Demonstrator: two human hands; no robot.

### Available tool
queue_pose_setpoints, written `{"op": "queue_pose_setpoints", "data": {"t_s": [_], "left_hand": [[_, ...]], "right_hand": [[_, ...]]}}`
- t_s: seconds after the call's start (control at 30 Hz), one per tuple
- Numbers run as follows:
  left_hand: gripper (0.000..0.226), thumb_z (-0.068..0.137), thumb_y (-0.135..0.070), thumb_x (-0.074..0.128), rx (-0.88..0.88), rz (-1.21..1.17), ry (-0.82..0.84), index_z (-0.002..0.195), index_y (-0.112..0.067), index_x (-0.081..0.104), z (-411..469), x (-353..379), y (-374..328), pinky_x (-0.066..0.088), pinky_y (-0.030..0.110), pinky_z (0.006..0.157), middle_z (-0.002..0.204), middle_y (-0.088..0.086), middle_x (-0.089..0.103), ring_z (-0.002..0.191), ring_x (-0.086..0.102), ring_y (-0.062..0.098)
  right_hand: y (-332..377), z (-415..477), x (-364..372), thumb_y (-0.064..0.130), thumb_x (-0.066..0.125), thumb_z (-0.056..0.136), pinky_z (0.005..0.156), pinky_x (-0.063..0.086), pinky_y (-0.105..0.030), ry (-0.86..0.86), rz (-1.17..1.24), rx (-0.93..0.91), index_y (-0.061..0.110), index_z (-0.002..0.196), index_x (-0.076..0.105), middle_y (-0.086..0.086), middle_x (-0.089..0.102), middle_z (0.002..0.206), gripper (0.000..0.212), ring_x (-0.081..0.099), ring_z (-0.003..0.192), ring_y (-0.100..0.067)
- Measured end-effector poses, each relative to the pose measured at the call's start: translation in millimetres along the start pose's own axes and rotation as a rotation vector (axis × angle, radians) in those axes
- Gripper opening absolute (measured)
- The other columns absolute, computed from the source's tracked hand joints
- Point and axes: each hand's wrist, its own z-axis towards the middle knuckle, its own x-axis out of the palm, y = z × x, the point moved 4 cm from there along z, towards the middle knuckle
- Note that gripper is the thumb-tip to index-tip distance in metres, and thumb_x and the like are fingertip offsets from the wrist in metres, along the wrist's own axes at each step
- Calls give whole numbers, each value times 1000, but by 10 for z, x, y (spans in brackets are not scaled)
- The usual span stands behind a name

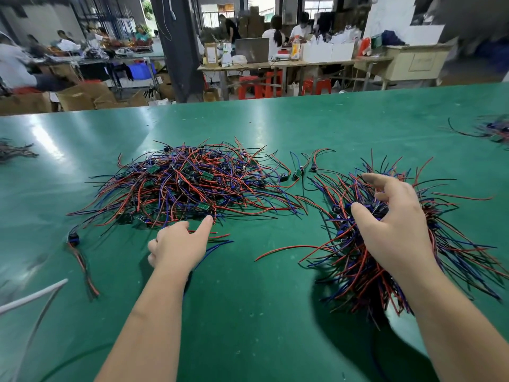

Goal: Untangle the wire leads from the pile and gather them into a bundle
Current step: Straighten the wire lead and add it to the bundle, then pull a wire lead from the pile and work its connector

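A tangled pile of red, blue and black wire leads with small green circuit boards lies on the green table at centre left. My left hand reaches toward the pile's near edge, forefinger out, its tip at the wires, the other fingers curled. A thick gathered bundle of the same leads sits at the right. My right hand lies over the bundle's middle, with the thumb curled onto it and the fingers bent above it.
The green table stretches wide. A single lead lies at the left, a white cable at the far left edge, more wire heaps at the far right and far left. People work at benches behind.
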Motion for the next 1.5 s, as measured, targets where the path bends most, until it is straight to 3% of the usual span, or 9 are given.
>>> {"op": "queue_pose_setpoints", "data": {"t_s": [0.17,0.27,0.37,0.5,0.6,0.73,1.0,1.2,1.5], "left_hand": [[22,92,-34,59,-63,-939,-4,82,-14,58,1,-72,-25,41,31,78,78,3,54,72,49,19],[22,97,-27,53,-44,-1352,-24,88,-10,64,-58,-187,-102,43,20,62,79,2,62,68,55,10],[21,96,-24,53,179,-1562,1,87,-13,68,-225,-347,-285,49,19,70,82,-3,71,75,64,6],[17,76,-24,70,474,-1461,318,67,-12,76,-619,-311,-597,55,19,68,74,0,73,68,68,9],[11,67,-17,77,636,-1275,534,61,-9,75,-882,-90,-742,53,20,63,68,2,68,63,64,12],[18,71,-20,69,800,-1107,816,57,-9,70,-1143,138,-826,50,20,65,66,0,65,63,63,11],[30,66,-38,75,669,-833,868,50,-15,63,-1278,285,-830,50,23,57,61,6,65,53,60,15],[54,47,-33,81,393,-960,691,89,-9,56,-1151,304,-792,52,26,49,69,8,69,56,67,20],[11,79,-11,72,417,-855,752,68,-9,72,-1175,336,-767,55,26,53,64,6,68,50,63,16]], "right_hand": [[-11,13,-11,13,63,83,82,31,-19,-26,55,9,23,123,56,8,49,109,42,47,97,-7],[-27,18,-7,13,63,83,80,33,-23,-35,103,19,26,121,56,9,52,111,40,49,96,-6],[-16,23,-7,10,62,83,79,40,-23,-39,180,19,28,112,59,8,59,106,34,55,94,-7],[39,-11,61,0,59,86,72,50,-19,86,511,122,23,89,68,2,71,79,25,65,73,-11],[114,-122,243,12,57,88,62,48,-26,474,818,363,9,90,70,-11,73,82,13,63,63,-16],[214,-299,397,33,65,72,54,45,-23,813,1024,526,1,98,67,-16,69,88,42,60,60,-16],[219,-223,329,11,64,68,52,49,-14,613,1205,472,19,80,77,-4,73,80,19,56,51,-4],[236,-260,344,12,69,65,53,47,-17,552,1007,318,9,79,71,-11,70,75,14,56,54,-10],[215,-285,359,-3,67,78,47,36,-14,629,837,275,11,86,75,-3,61,66,17,43,49,-8]]}}
